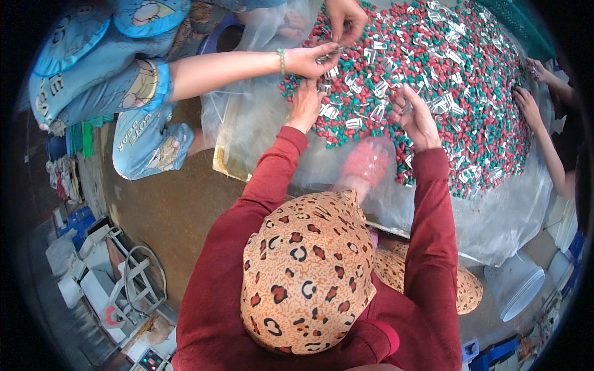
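Observation:
My left hand point(305, 106) rests at the near left edge of a heap of small red and green pieces point(461, 123). Its thumb stands apart from the fingers, whose tips are partly hidden by a co-worker's hand point(312, 60). Palm up and fingers curled, my right hand point(419, 120) is over the heap's near side. Something small may be at its fingertips, too small to name. White clip-like pieces point(378, 112) lie scattered among the red and green ones. Between my arms, a foot in a pink shoe point(369, 159) rests by the heap.
Clear plastic sheeting point(489, 226) lies under the heap. At the left, a co-worker in blue patterned clothes point(105, 80) reaches in. Another person's hands point(529, 106) touch the right edge. A green basket point(516, 25) stands far right; a translucent tub point(516, 287) sits near right.

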`<state>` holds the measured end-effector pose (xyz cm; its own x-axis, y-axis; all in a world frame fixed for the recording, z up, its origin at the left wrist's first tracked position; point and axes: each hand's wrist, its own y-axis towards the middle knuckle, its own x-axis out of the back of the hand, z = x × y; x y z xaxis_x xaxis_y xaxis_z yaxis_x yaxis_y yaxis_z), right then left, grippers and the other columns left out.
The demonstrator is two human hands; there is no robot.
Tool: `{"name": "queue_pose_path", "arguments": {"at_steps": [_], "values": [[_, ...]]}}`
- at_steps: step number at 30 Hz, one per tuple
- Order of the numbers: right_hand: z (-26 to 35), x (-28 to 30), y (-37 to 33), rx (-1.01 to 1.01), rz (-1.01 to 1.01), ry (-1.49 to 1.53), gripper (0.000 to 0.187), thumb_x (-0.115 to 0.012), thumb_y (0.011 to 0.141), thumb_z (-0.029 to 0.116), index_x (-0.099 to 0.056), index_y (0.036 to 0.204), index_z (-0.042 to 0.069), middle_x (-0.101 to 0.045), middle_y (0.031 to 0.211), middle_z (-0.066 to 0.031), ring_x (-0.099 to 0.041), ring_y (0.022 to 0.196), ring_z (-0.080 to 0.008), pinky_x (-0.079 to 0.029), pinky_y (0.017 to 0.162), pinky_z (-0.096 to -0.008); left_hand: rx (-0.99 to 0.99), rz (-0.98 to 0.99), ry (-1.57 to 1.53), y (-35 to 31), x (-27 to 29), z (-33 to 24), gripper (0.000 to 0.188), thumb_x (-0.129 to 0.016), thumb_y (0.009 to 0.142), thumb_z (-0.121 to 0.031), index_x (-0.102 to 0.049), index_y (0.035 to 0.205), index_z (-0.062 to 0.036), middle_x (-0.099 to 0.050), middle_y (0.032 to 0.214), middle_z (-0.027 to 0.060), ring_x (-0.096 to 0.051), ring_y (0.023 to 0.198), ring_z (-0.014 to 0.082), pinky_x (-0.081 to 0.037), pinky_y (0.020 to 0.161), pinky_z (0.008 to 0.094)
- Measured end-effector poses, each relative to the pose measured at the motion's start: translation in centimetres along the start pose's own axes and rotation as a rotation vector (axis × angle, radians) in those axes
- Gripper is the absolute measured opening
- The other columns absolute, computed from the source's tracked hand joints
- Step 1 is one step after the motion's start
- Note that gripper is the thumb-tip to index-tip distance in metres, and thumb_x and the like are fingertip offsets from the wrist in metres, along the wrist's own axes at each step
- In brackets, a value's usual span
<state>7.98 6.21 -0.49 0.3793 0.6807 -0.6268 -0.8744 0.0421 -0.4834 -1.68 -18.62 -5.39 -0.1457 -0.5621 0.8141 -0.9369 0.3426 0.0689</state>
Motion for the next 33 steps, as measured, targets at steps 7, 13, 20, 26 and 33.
{"name": "queue_pose_path", "arguments": {"at_steps": [7,13,20,26,33], "values": [[-1.1,0.7,4.3,0.492,-0.181,-1.767,0.045,-0.066,0.078,0.023,-0.052,0.121,0.022,-0.064,0.090,-0.0176,-0.062,0.086,-0.0329,-0.049,0.072,-0.0438,-0.016,0.125,-0.211,-0.4,1.2,0.3,0.022,-0.063,0.084,-0.020,-0.055,0.095,-0.0033,-0.060,0.089,0.0113,-0.059,0.084,0.0241,-0.046,0.071,0.0368],[-3.4,-0.2,3.0,0.256,-0.224,-1.772,0.041,-0.064,0.082,0.032,-0.053,0.115,0.010,-0.066,0.091,-0.0173,-0.062,0.088,-0.0355,-0.049,0.071,-0.0460,0.712,0.323,-1.764,-1.7,4.1,0.0,0.020,-0.058,0.082,-0.011,-0.057,0.100,-0.0029,-0.061,0.096,0.0094,-0.061,0.088,0.0235,-0.054,0.068,0.0342],[-3.6,2.0,1.2,0.334,-0.194,-0.802,0.027,-0.067,0.083,0.029,-0.066,0.084,0.002,-0.055,0.068,0.0045,-0.043,0.064,-0.0032,-0.037,0.055,-0.0228,0.541,0.285,-1.863,0.4,1.1,3.5,0.030,-0.057,0.079,-0.013,-0.055,0.107,-0.0027,-0.062,0.095,0.0096,-0.062,0.083,0.0261,-0.053,0.060,0.0287],[-0.8,0.9,-1.6,0.048,-0.270,-0.879,0.025,-0.062,0.085,0.034,-0.066,0.082,0.009,-0.035,0.055,0.0110,-0.032,0.048,-0.0013,-0.025,0.044,-0.0210,0.372,0.288,-0.936,3.2,2.2,1.1,0.029,-0.070,0.079,-0.024,-0.060,0.100,-0.0065,-0.062,0.079,0.0013,-0.056,0.061,0.0108,-0.041,0.046,0.0245],[-2.1,3.8,-0.8,0.205,-0.392,-1.328,0.037,-0.061,0.083,0.023,-0.060,0.113,0.002,-0.067,0.086,-0.0191,-0.065,0.084,-0.0322,-0.048,0.075,-0.0405,-0.217,0.031,0.017,4.2,1.0,-1.8,0.022,-0.069,0.075,-0.024,-0.063,0.086,-0.0055,-0.064,0.088,0.0172,-0.062,0.079,0.0340,-0.048,0.069,0.0424]]}}
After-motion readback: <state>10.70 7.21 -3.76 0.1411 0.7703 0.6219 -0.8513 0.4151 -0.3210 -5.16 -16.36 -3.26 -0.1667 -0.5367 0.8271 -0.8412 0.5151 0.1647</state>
